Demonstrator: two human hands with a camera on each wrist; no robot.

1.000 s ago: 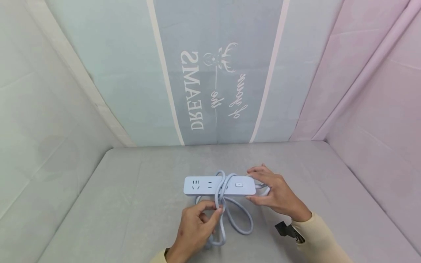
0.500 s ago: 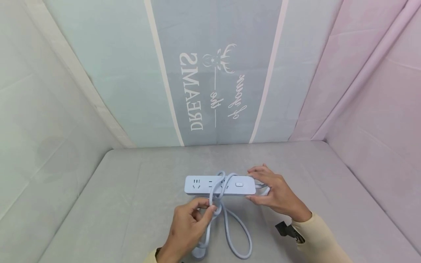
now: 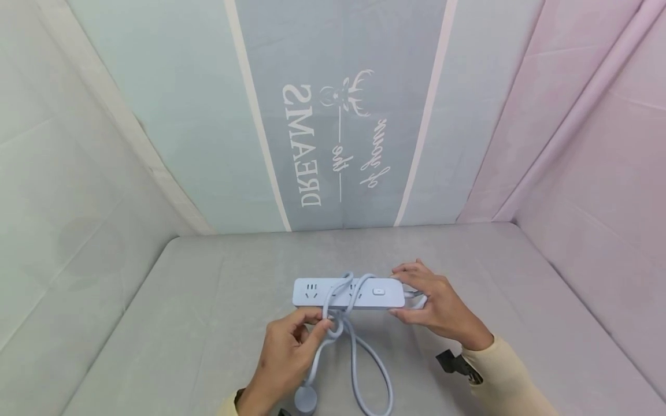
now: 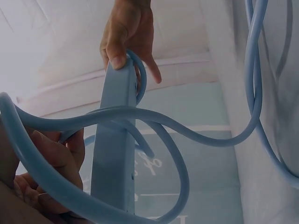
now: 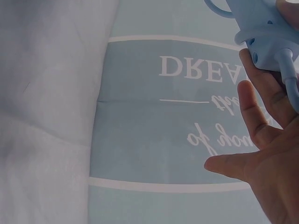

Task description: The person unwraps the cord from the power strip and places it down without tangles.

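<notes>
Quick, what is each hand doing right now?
Left hand: pinching the cord wound round the power strip.
Right hand: gripping the power strip's end.

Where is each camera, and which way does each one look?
Head: sits up high, looks forward and down at the table; both hands and sleeves show.
Left wrist: sits low, looks up along the power strip and cable; left hand fingers show, the right hand beyond.
Right wrist: looks up at the printed backdrop; right hand's palm and fingers show.
Shared: all three show the power strip.
</notes>
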